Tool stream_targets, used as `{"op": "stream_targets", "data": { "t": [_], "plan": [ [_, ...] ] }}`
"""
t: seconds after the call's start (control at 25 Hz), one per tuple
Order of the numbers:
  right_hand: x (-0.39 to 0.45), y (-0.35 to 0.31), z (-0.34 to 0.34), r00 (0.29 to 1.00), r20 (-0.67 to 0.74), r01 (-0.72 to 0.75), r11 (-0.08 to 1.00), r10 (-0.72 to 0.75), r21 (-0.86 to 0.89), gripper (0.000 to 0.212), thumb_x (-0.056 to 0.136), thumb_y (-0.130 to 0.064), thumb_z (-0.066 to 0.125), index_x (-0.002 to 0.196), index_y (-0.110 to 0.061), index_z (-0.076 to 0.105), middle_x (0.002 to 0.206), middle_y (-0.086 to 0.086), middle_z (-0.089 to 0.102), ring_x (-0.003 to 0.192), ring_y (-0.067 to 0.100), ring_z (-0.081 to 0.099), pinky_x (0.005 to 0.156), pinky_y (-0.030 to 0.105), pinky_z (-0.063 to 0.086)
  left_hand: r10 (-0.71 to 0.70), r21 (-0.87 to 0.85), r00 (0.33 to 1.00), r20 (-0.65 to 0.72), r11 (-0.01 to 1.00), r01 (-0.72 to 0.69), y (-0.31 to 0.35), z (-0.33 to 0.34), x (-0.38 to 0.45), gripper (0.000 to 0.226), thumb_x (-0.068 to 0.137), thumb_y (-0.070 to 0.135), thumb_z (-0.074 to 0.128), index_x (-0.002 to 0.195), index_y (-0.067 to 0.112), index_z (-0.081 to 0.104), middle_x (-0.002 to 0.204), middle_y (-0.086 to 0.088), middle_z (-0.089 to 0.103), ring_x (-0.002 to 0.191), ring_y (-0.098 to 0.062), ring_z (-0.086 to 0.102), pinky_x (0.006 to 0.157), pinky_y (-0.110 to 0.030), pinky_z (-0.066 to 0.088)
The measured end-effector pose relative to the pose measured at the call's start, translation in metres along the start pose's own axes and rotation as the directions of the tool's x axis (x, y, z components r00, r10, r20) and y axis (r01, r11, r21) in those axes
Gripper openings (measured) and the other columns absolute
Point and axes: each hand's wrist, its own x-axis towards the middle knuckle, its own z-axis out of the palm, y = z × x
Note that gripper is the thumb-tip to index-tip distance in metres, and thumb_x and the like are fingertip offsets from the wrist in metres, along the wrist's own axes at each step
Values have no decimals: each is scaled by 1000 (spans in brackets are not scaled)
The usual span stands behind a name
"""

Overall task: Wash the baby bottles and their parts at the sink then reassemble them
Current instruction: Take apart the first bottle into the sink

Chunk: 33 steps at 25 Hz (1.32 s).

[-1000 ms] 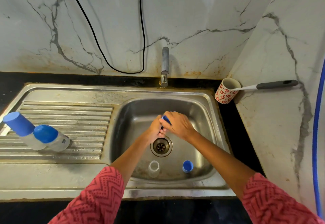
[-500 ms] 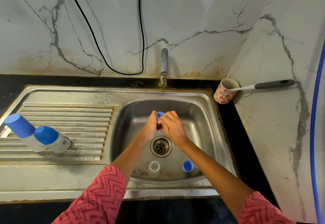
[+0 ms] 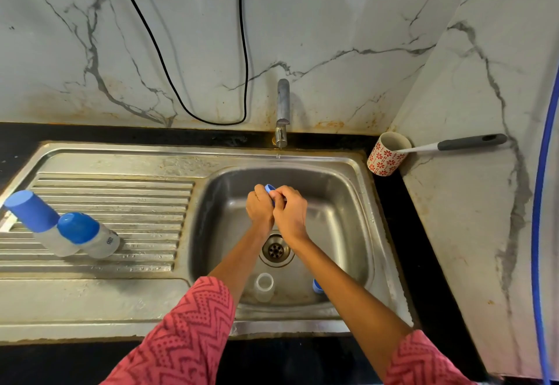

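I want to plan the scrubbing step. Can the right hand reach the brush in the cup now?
Probably not yet. The right hand and the left hand both hold a small blue part. The path to the brush in the cup looks open.

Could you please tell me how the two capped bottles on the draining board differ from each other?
The left bottle wears a tall, flat-topped blue cap; the right bottle has a shorter, rounded blue cap. The right bottle shows a small dark mark on its body; none shows on the left bottle. The right bottle partly covers the left bottle. Both are pale, blue-capped and lean at a tilt on the ribbed draining board.
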Motion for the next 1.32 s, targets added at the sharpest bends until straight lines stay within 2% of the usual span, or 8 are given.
{"op": "stream_targets", "data": {
  "t": [0.2,0.32,0.4,0.52,0.92,1.04,1.24,1.32],
  "plan": [
    [32,-4,-32,985,-5,-160,919,174,359,10,90,-4,57,90,-1,67,81,3,65,67,3,59,61,17,51,-15,-357,929,369,921,157,5,-22,0,46,99,21,17,72,8,52,56,-5,56,48,-12,40,45,-20,30],
    [44,-8,-45,977,154,-158,985,146,67,15,93,-10,54,94,-3,67,85,6,66,70,10,60,59,16,53,14,-350,905,426,924,151,1,-25,0,50,100,24,15,72,6,53,49,-3,56,46,-11,40,43,-20,28],
    [37,-14,-36,965,246,-22,964,89,-264,31,97,-29,48,89,-4,65,85,11,66,75,21,62,67,34,55,12,-269,925,379,958,98,3,-16,0,52,101,24,15,69,7,52,47,-2,54,51,-15,41,43,-20,30],
    [23,-25,-21,957,288,218,706,-22,-674,53,99,-47,27,103,-4,59,101,15,60,91,31,60,74,36,45,12,-209,948,318,976,58,2,-4,-7,62,102,41,11,71,11,55,64,-5,58,63,-13,52,58,-24,43],
    [10,-3,-27,921,268,390,689,-284,-611,57,95,-31,18,78,-4,65,78,13,64,70,27,62,60,28,39,-89,-156,815,573,964,215,-11,-11,-13,49,101,44,20,72,14,46,50,0,36,38,-8,29,34,-14,19],
    [12,8,-30,816,136,534,644,-561,-547,44,87,-21,33,52,-8,58,51,6,55,44,21,54,41,21,39,-85,-176,797,598,956,234,-11,-12,-19,52,101,43,18,66,14,43,45,2,34,38,-8,26,33,-15,17],
    [26,9,-36,648,178,698,483,-741,-529,38,84,-18,36,53,-9,56,51,4,53,44,18,51,41,20,37,-46,-287,799,599,920,268,-5,-13,-24,51,101,36,18,59,14,38,37,6,31,33,-6,24,34,-14,16],
    [27,12,-31,729,146,656,620,-669,-431,37,87,-19,36,61,-5,57,58,7,54,50,20,51,46,26,40,-47,-186,816,576,965,187,0,-15,-20,50,101,31,17,59,15,37,38,6,33,38,-7,24,36,-17,19]
  ]
}}
